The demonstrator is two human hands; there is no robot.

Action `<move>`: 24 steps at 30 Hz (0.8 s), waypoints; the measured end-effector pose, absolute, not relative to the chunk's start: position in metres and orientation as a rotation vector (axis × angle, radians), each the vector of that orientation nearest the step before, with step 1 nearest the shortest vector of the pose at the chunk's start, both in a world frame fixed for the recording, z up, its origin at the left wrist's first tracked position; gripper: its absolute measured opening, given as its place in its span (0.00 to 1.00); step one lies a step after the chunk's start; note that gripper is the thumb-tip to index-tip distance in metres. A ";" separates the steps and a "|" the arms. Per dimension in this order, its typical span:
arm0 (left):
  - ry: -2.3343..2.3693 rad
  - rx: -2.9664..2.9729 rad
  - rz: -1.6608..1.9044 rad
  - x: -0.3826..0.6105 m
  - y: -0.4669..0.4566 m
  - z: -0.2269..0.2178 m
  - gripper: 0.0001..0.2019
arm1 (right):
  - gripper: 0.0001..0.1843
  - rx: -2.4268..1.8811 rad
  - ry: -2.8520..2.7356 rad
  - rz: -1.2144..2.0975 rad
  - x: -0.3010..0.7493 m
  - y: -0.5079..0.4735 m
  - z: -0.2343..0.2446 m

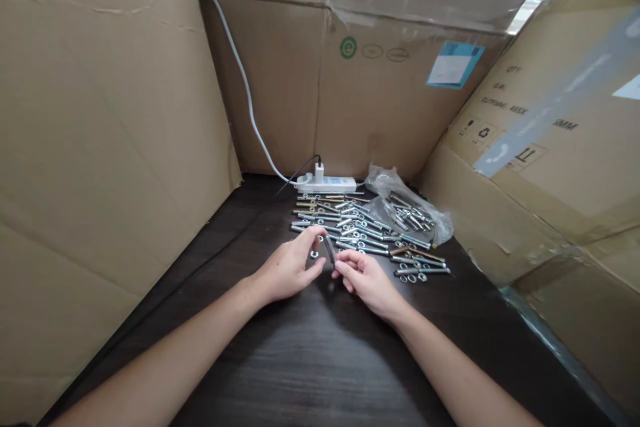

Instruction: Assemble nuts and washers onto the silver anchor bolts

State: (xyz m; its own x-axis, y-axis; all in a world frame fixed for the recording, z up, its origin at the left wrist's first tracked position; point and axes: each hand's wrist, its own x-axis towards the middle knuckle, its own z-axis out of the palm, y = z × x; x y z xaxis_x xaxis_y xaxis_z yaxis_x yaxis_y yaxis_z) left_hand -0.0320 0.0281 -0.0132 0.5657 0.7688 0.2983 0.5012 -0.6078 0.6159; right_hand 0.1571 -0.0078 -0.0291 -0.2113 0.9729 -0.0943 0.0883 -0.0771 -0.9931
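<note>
Between the fingertips of my right hand [364, 278] is the lower end of a grey metal bolt [329, 249], tilted with its top leaning left; whether it is a solid rod or a sleeve is not clear. My left hand [290, 265] is on its left, thumb and index finger spread apart. The left index fingertip is close to the bolt's upper end; I cannot tell if it touches. A loose nut [314, 254] lies on the dark table between the left thumb and index finger. Just beyond both hands lie rows of bolts [363, 233] with nuts and washers among them.
A clear plastic bag [435, 213] with more metal parts lies at the back right. Behind the rows stands a white power strip [327, 183] with a plugged-in adapter and cables. Cardboard walls [280, 80] enclose the dark table [300, 360] at left, back and right.
</note>
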 end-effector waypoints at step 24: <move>1.292 2.539 0.447 -0.067 0.064 -0.016 0.11 | 0.13 -1.282 -1.661 0.943 0.166 -0.003 -0.044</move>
State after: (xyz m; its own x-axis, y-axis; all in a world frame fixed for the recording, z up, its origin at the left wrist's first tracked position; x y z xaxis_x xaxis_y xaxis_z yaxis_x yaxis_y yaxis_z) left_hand -0.0666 0.0638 -0.0158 0.5580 0.8154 0.1545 0.7362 -0.5723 0.3613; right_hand 0.1656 -0.0029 -0.0435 -0.1489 0.9762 0.1576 0.3649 0.2024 -0.9088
